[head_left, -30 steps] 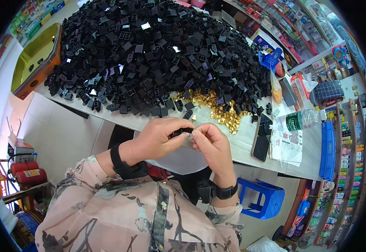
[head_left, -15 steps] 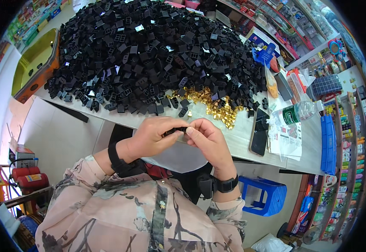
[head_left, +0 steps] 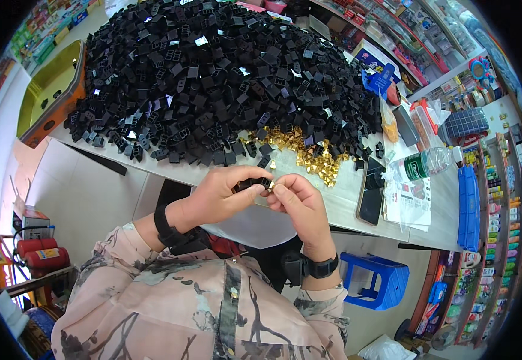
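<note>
black plastic housing (head_left: pixel 264 182) is clasped in the left hand (head_left: pixel 222 193) near the table edge (head_left: pixel 346 210); the right hand (head_left: pixel 301 201) pinches a gold metal piece (head_left: pixel 271 186) at its right end. beyond lie loose gold pieces (head_left: pixel 325 167) and heaped black housings (head_left: pixel 213 90).

It is bright — small black plastic blocks (head_left: pixel 213 90) shine white in spots — and the edges curve into black.
</note>
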